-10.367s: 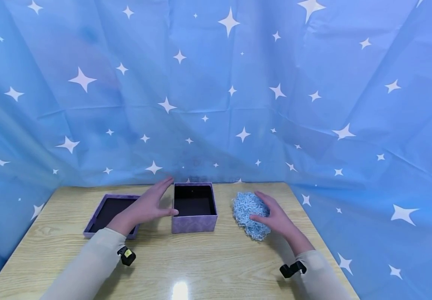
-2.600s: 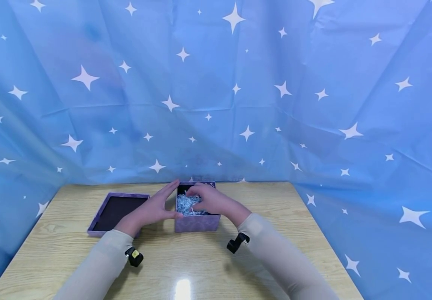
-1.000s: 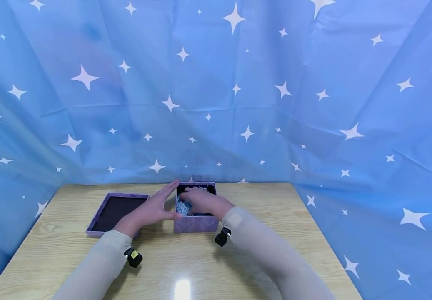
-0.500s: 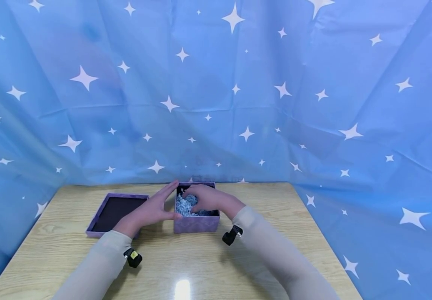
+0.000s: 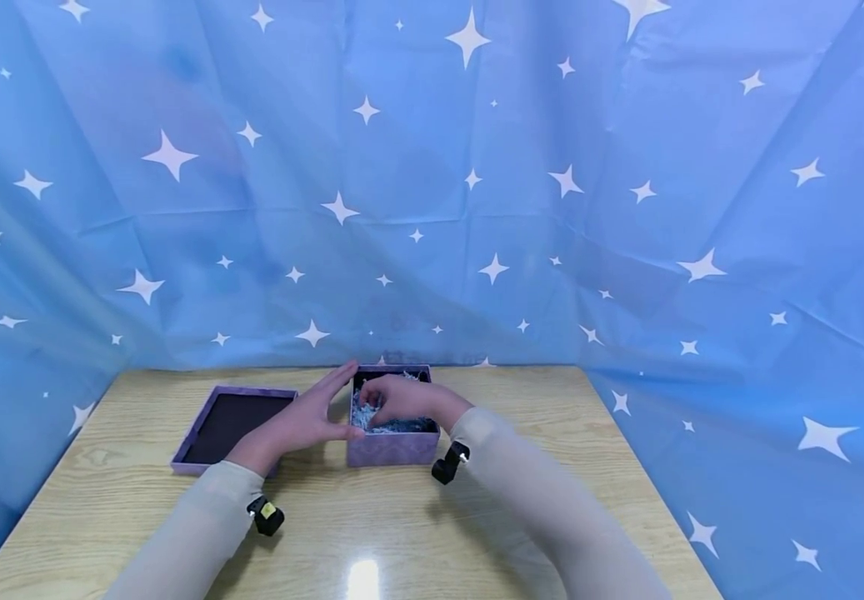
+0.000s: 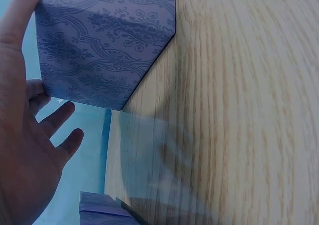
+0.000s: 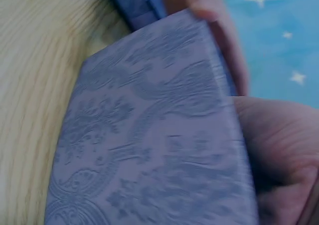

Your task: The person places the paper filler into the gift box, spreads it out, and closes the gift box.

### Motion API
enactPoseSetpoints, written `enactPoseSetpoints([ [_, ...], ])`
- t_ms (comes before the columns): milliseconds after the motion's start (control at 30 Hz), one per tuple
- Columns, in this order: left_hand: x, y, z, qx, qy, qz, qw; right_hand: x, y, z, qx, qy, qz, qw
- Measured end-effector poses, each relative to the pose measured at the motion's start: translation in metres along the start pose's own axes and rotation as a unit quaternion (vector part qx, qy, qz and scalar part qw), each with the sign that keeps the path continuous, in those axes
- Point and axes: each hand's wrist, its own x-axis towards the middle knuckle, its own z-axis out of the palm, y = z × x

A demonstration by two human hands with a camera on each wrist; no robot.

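A purple patterned box (image 5: 392,451) stands with its top uncovered towards the back of the table. Light blue shredded paper (image 5: 402,426) lies inside it. My left hand (image 5: 292,427) holds the box by its left side, thumb at the near corner and fingers at the far one. In the left wrist view, the outer fingers of that hand (image 6: 35,140) stand off the box wall (image 6: 99,45). Reaching in over the right rim, my right hand (image 5: 405,398) has its fingers curled into the paper. The box wall (image 7: 144,125) hides those fingertips in the right wrist view.
Left of the box, the matching lid (image 5: 240,427) lies with its black inside up, partly behind my left wrist. A blue star-printed cloth (image 5: 432,208) hangs behind the wooden table (image 5: 372,533). Each sleeve carries a small black camera.
Earlier the paper sat in a heap right of the box; now it is inside. Over the last second my right hand shifts about within the box. My left hand stays at its side.
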Motion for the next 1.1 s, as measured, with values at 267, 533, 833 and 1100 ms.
enactPoseSetpoints([
  [267,-0.001,0.000,0.001,0.005,0.001,0.006,1.0000,0.020,0.001,0.017,-0.082,-0.004,0.041,0.9958],
  [533,-0.001,0.002,0.000,0.006,0.001,0.002,1.0000,0.015,0.001,0.012,-0.094,-0.012,0.034,0.9950],
  [833,0.001,0.003,0.001,0.006,-0.001,0.003,1.0000,-0.020,-0.008,-0.017,-0.102,0.043,0.037,0.9932],
  [1100,0.000,0.001,0.000,0.006,0.003,0.003,1.0000,-0.022,-0.015,-0.013,-0.189,0.004,0.111,0.9756],
])
